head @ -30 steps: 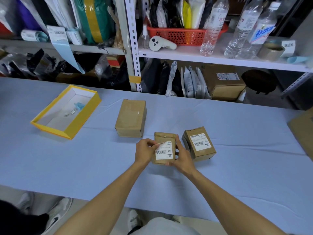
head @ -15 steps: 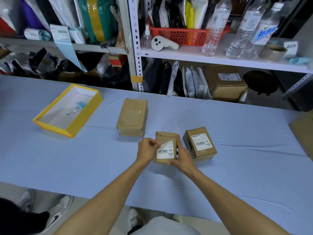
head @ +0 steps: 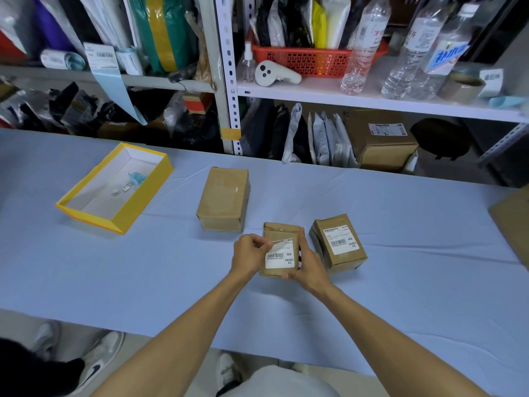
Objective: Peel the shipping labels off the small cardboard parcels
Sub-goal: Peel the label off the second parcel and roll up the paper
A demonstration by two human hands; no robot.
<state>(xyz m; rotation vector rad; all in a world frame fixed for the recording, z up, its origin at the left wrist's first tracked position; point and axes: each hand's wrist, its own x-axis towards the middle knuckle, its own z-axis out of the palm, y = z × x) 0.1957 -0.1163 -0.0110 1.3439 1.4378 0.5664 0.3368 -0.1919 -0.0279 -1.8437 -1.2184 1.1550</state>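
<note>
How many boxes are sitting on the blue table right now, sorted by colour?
Small brown parcels: 3 (bare parcel, half-peeled parcel, labelled parcel)
Yellow open box: 1
Larger brown cardboard box, cut off at the right edge: 1
Total: 5

I count, on the counter: 3 parcels [head: 223, 200] [head: 282, 232] [head: 343, 259] | 2 shipping labels [head: 279, 257] [head: 340, 240] | 1 yellow box [head: 120, 222] | 2 hands [head: 249, 256] [head: 310, 267] | shelf: 3 clear bottles [head: 369, 38] [head: 412, 53] [head: 448, 53] | 1 red basket [head: 309, 60]

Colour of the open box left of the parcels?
The open box is yellow outside, white inside; head view.
</note>
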